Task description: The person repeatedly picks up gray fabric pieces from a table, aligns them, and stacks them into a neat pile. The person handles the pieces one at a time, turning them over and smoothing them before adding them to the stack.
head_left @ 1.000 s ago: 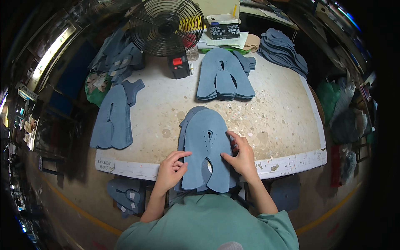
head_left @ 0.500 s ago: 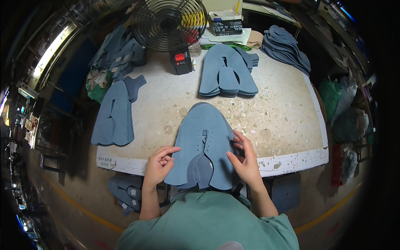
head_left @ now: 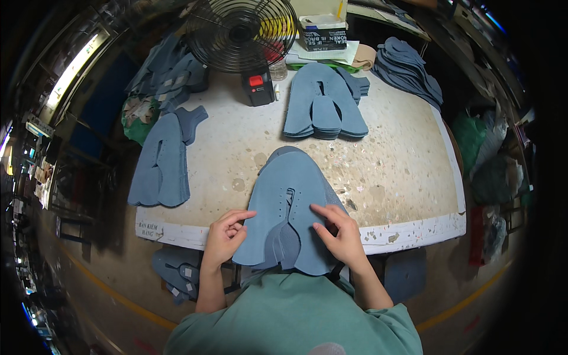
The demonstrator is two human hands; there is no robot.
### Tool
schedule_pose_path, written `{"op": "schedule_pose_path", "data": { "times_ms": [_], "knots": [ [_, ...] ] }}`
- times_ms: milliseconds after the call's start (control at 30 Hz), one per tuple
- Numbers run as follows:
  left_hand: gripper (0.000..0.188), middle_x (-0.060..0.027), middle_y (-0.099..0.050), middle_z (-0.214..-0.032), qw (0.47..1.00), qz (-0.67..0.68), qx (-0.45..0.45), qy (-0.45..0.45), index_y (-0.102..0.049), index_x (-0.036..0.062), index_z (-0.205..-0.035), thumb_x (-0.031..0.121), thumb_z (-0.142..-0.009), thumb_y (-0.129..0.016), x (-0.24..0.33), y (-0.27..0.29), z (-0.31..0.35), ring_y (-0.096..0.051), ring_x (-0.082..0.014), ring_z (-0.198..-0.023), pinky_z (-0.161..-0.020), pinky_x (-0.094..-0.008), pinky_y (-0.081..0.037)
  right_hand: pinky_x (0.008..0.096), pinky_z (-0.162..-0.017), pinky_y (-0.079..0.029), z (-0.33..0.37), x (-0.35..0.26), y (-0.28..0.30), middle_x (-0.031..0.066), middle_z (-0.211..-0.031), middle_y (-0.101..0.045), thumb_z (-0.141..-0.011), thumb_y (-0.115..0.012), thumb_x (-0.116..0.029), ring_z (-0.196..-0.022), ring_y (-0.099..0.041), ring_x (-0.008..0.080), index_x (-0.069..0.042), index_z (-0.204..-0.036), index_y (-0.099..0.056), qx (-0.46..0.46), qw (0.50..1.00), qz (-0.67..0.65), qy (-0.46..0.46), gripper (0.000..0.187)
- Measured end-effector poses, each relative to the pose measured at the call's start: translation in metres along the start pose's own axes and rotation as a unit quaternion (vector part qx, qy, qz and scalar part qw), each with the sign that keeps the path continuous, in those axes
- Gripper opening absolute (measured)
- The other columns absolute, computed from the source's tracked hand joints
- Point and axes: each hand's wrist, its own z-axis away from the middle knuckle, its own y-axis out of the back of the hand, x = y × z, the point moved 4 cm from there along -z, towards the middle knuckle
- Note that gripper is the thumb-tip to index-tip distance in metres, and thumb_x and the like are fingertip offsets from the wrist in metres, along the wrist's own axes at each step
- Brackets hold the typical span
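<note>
A stack of blue-grey shoe upper pieces point(head_left: 309, 183) lies in front of me at the table's near edge. Each is arch-shaped, with a central slot, rows of small holes and two legs pointing at me. My left hand point(head_left: 226, 235) is beside the stack's left edge, index finger stretched to it, the others curled loosely. On the top piece's right leg rests my right hand point(head_left: 340, 232), index finger and thumb extended and apart. Textured lower layers show past the right edge and through the slot. Neither hand grips anything visible.
More stacked upper pieces lie at the left point(head_left: 160, 163), back centre point(head_left: 322, 97) and back right point(head_left: 405, 71). A black fan point(head_left: 241, 32) stands at the back on the worn white table point(head_left: 408, 160), near a box point(head_left: 322, 35). A green bag point(head_left: 470, 139) hangs at right.
My right hand has moved left from the stack's right edge onto the top piece. That piece has shifted slightly, showing more of the textured layer at right. My left hand has barely moved.
</note>
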Motion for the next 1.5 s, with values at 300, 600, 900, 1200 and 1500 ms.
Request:
{"op": "schedule_pose_path", "data": {
  "times_ms": [300, 600, 900, 1200, 1500],
  "knots": [
    [0.034, -0.0032, -0.059, -0.110, 0.986, -0.090, -0.048, -0.133, -0.062, -0.0036, -0.113, -0.006, -0.080, -0.059, 0.100, -0.005, -0.028, -0.041, 0.0004, -0.067, -0.060, -0.0130, -0.036, 0.0299, -0.075, -0.049, -0.062, -0.064, 0.074, 0.0115, -0.115, -0.059, -0.075, -0.051, 0.005, -0.087, -0.063, 0.0244, -0.003, -0.117, -0.060, 0.001, 0.975, 0.077, 0.210, 0.043],
    [0.039, -0.0052, -0.064, -0.109, 0.914, -0.165, 0.070, -0.363, -0.065, 0.0082, -0.115, 0.000, -0.077, -0.061, 0.182, -0.016, -0.105, -0.051, -0.0063, -0.072, -0.063, -0.0192, -0.045, 0.0222, -0.084, -0.044, -0.149, -0.116, 0.157, 0.0094, -0.118, -0.059, -0.078, -0.046, 0.009, -0.102, -0.057, 0.0146, -0.004, -0.114, -0.064, 0.079, 0.937, 0.075, 0.331, 0.043],
    [0.041, -0.0005, -0.066, -0.092, 0.965, -0.174, 0.061, -0.189, -0.064, 0.0094, -0.118, -0.002, -0.079, -0.058, 0.082, -0.035, -0.257, -0.047, -0.0033, -0.059, -0.058, -0.0162, -0.042, 0.0283, -0.076, -0.049, -0.233, 0.012, 0.140, 0.0097, -0.109, -0.061, -0.077, -0.061, -0.003, -0.089, -0.063, 0.0183, -0.011, -0.123, -0.058, 0.226, 0.951, 0.176, 0.119, 0.047],
    [0.041, -0.0050, -0.067, -0.085, 0.998, -0.040, 0.000, -0.057, -0.062, 0.0041, -0.118, 0.000, -0.078, -0.058, 0.027, -0.037, -0.284, -0.059, -0.0067, -0.070, -0.065, -0.0201, -0.046, 0.0340, -0.072, -0.049, -0.230, 0.064, 0.132, 0.0139, -0.092, -0.057, -0.072, -0.064, 0.000, -0.072, -0.057, 0.0241, -0.014, -0.113, -0.062, 0.293, 0.945, 0.116, 0.093, 0.043],
    [0.039, -0.0143, -0.069, -0.098, 0.984, -0.121, 0.034, -0.126, -0.065, 0.0044, -0.112, 0.010, -0.073, -0.062, 0.037, -0.037, -0.300, -0.066, -0.0202, -0.082, -0.079, -0.0297, -0.049, 0.0347, -0.072, -0.050, -0.227, 0.062, 0.128, 0.0139, -0.093, -0.056, -0.075, -0.063, -0.003, -0.074, -0.060, 0.0245, -0.011, -0.111, -0.062, 0.346, 0.902, 0.230, 0.114, 0.036]
  ]
}}
